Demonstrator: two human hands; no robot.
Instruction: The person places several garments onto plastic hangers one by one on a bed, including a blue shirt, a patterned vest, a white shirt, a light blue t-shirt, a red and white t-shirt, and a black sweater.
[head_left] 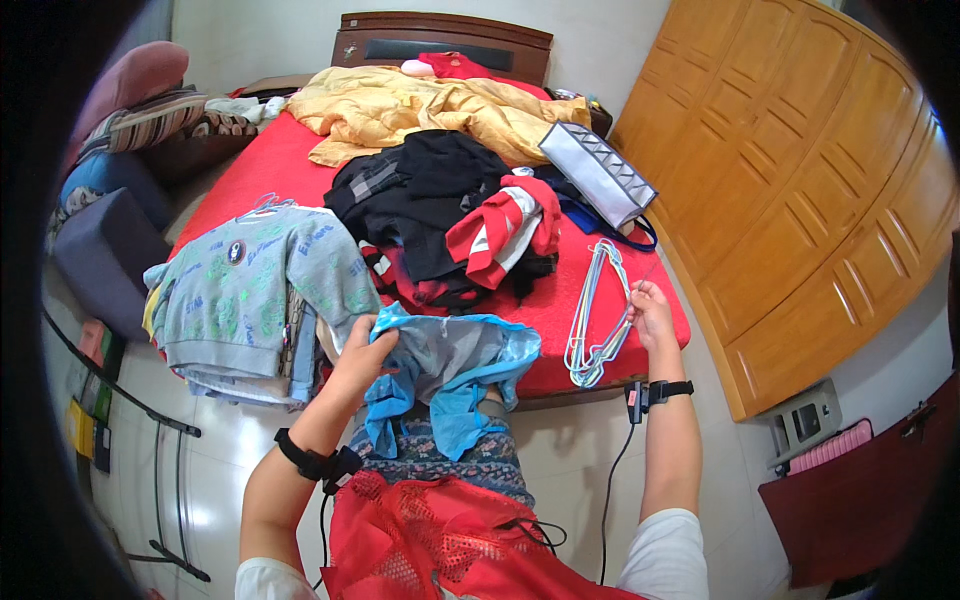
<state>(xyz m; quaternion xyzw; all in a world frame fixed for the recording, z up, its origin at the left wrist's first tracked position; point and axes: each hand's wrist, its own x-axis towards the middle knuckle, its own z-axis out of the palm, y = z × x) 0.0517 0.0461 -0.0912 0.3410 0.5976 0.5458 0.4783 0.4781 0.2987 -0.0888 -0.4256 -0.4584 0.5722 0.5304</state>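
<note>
My left hand [366, 352] is closed on the edge of a light blue garment [455, 350], thin and partly see-through, which hangs over my lap at the bed's front edge. To the right, my right hand [652, 316] pinches a thin wire hanger beside a bundle of pale blue and white clothes hangers [597, 315] lying on the bed. How many hangers the fingers hold is not clear. Left of my left hand lies a stack of clothes with a grey printed sweatshirt [262, 282] on top; hanger hooks show at its far end.
The red-covered bed [245, 180] carries a pile of dark clothes [430, 200], a red and white garment [505, 230], a yellow blanket [400, 105] and a white storage box [595, 175]. A wooden wardrobe [790, 170] stands right; a black metal frame [165, 490] stands lower left.
</note>
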